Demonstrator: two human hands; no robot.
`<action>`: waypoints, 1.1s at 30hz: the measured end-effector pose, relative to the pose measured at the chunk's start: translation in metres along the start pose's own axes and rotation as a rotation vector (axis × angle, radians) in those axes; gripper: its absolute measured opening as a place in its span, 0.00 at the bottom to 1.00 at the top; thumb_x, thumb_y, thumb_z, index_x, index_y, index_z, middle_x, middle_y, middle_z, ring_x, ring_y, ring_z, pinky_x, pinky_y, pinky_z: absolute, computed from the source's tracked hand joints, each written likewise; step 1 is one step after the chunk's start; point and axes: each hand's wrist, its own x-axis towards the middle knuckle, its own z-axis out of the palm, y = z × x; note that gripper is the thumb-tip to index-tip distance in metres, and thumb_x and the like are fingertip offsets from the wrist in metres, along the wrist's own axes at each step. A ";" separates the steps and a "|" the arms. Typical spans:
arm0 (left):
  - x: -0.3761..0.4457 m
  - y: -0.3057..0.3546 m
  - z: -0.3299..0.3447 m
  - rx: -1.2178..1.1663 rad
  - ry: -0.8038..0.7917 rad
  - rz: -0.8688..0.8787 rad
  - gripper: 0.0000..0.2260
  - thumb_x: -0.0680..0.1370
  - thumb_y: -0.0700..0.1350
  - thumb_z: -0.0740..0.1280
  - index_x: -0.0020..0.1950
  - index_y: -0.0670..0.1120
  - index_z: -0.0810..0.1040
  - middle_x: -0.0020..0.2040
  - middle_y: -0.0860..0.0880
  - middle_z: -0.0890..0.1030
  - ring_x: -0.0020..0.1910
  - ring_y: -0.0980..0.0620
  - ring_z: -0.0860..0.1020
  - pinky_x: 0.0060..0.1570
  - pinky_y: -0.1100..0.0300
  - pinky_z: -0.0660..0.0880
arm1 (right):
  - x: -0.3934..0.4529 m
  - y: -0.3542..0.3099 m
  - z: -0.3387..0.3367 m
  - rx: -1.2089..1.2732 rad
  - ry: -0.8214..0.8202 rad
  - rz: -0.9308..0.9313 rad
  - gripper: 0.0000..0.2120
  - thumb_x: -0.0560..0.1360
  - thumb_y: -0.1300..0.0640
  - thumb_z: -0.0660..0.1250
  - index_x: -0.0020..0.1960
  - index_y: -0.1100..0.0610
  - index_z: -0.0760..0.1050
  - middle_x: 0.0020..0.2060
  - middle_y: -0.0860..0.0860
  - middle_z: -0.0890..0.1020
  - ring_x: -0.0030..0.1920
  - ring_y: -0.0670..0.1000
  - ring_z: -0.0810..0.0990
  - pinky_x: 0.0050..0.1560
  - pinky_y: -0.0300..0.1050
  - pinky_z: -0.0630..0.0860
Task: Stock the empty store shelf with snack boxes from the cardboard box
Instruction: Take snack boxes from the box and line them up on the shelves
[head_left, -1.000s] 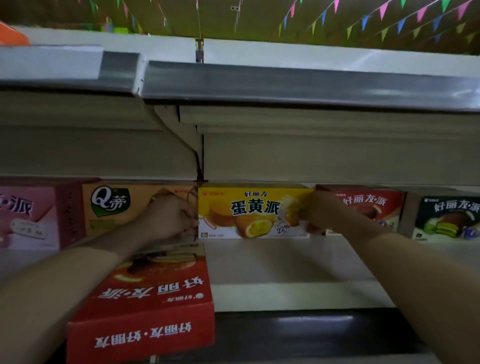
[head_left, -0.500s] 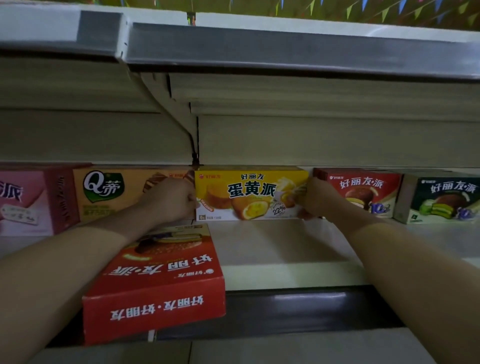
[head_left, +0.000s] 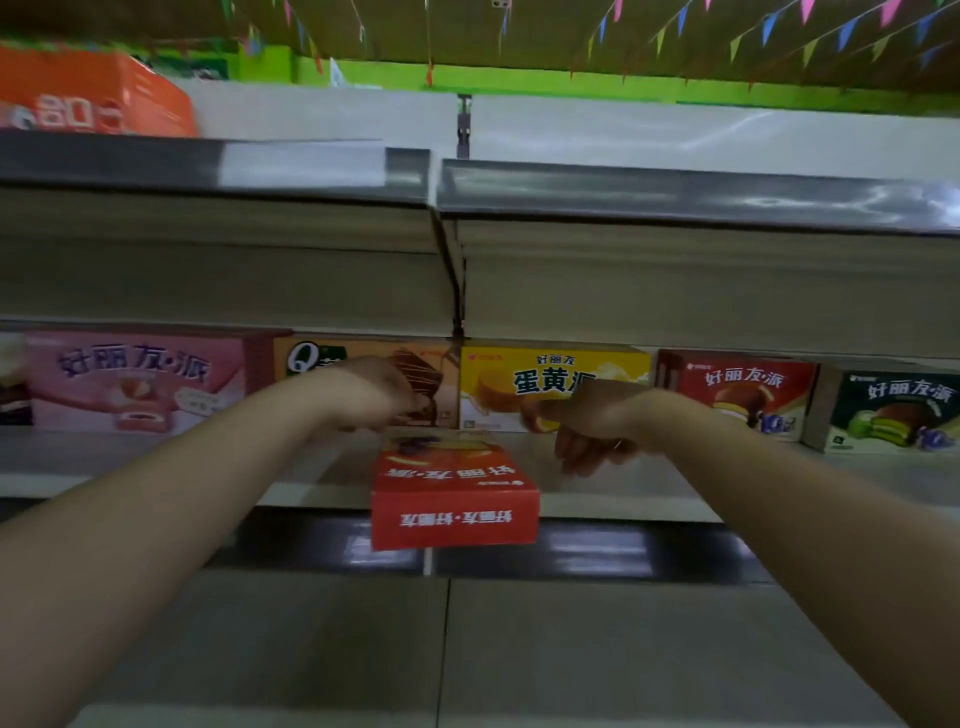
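A yellow snack box (head_left: 550, 374) stands upright at the back of the shelf (head_left: 649, 499), just right of the shelf divider. A red snack box (head_left: 454, 499) lies flat in front of it, its near end overhanging the shelf's front edge. My left hand (head_left: 371, 395) hangs in front of the tan Q box (head_left: 311, 356), above the red box's far left corner, fingers drooping and nothing seen in them. My right hand (head_left: 592, 431) hangs in front of the yellow box's lower right part, fingers loosely curled downward and holding nothing. The cardboard box is out of view.
Along the shelf's back stand a pink box (head_left: 135, 384), the Q box, the yellow box, a second red box (head_left: 737, 389) and a dark green box (head_left: 893, 410). The upper shelf's metal edge (head_left: 675, 192) juts out overhead, with an orange carton (head_left: 88, 93) on top.
Both hands have let go of the yellow box's ends and drawn back toward me, now hanging lower. The view has pulled back and tilted up, so the flat red box appears more central.
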 end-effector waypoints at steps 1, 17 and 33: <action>-0.017 0.000 -0.005 0.023 -0.044 -0.010 0.20 0.79 0.59 0.62 0.63 0.47 0.75 0.55 0.46 0.80 0.55 0.47 0.79 0.53 0.56 0.73 | -0.012 -0.008 0.009 0.008 -0.019 -0.019 0.34 0.75 0.30 0.53 0.48 0.59 0.80 0.38 0.50 0.86 0.33 0.46 0.82 0.33 0.40 0.62; -0.142 0.002 0.033 -0.990 0.129 0.220 0.42 0.71 0.41 0.74 0.77 0.60 0.55 0.58 0.63 0.74 0.54 0.60 0.77 0.59 0.47 0.77 | -0.143 -0.022 0.069 0.764 0.238 -0.326 0.06 0.78 0.51 0.65 0.54 0.50 0.77 0.42 0.48 0.85 0.40 0.46 0.85 0.38 0.39 0.80; -0.259 0.127 0.184 -1.392 0.075 0.076 0.32 0.64 0.40 0.74 0.65 0.61 0.73 0.52 0.57 0.84 0.53 0.50 0.82 0.43 0.47 0.82 | -0.259 0.180 0.065 0.958 0.359 -0.306 0.10 0.80 0.55 0.64 0.54 0.41 0.79 0.45 0.38 0.85 0.47 0.38 0.82 0.39 0.30 0.76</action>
